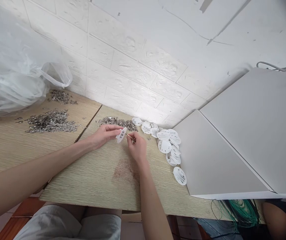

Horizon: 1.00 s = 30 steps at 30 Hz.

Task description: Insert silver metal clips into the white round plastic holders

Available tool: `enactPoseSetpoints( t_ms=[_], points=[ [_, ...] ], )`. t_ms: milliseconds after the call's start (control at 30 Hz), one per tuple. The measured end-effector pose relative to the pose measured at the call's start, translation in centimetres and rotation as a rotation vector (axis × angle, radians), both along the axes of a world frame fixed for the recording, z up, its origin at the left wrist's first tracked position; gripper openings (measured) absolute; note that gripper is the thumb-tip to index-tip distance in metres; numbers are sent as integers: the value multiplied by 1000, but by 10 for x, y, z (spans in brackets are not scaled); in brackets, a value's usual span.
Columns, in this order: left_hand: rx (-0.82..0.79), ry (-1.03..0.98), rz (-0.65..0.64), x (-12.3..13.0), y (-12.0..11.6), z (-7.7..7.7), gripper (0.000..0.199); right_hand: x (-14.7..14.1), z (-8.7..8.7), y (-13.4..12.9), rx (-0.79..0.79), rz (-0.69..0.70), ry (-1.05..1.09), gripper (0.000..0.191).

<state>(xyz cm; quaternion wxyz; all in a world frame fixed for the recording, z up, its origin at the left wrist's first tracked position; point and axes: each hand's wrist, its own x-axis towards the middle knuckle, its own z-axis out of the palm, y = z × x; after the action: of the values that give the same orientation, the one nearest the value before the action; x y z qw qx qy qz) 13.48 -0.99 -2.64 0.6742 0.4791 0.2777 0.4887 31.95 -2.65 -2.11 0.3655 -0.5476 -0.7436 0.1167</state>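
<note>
The grip of the left hand (106, 135) is clamped on a white disc (121, 136), thumb and fingers pinching its far side, so that it stands tilted on edge above the bench (93, 180), its face with a row of small dark marks turned toward the right hand. The grip of the right hand (138, 146) is closed around a thin stick (132, 138), whose tip points at the disc; whether it touches cannot be told. Just beyond the left hand lies a long heap of small metal pieces (116, 122), near the foot of the wall (133, 70). To the right of the hands, more white discs (164, 146) lie overlapping in a curved row, and one single disc (180, 176) rests at its near end, beside a large grey-white box (223, 156). A reddish-brown stain (125, 171) marks the wood below the hands. On the left, past a dark seam in the bench, are two more piles of metal bits, a larger one (51, 121) and a smaller one (59, 96) behind it, next to a bulky clear plastic bag (13, 66). Green wires (243, 210) hang at the lower right.
</note>
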Motion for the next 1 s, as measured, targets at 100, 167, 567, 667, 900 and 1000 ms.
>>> enactPoseSetpoints(
  t_ms=[100, 167, 567, 667, 900, 1000],
  points=[
    [21, 30, 0, 0, 0, 0, 33, 0, 0, 0, 8, 9, 25, 11],
    [31, 47, 0, 0, -1, 1, 34, -1, 1, -1, 21, 23, 20, 12],
    [44, 100, 114, 4, -6, 4, 34, -8, -6, -4, 205, -30, -229, 17],
    [60, 130, 137, 5, -8, 6, 36, -11, -6, -5, 224, -49, -263, 17],
    [46, 131, 151, 3, -7, 4, 35, -4, -4, -3, 224, -34, -269, 20],
    [19, 85, 169, 2, -6, 5, 37, 1, -3, -1, 197, 2, -180, 20]
  ],
)
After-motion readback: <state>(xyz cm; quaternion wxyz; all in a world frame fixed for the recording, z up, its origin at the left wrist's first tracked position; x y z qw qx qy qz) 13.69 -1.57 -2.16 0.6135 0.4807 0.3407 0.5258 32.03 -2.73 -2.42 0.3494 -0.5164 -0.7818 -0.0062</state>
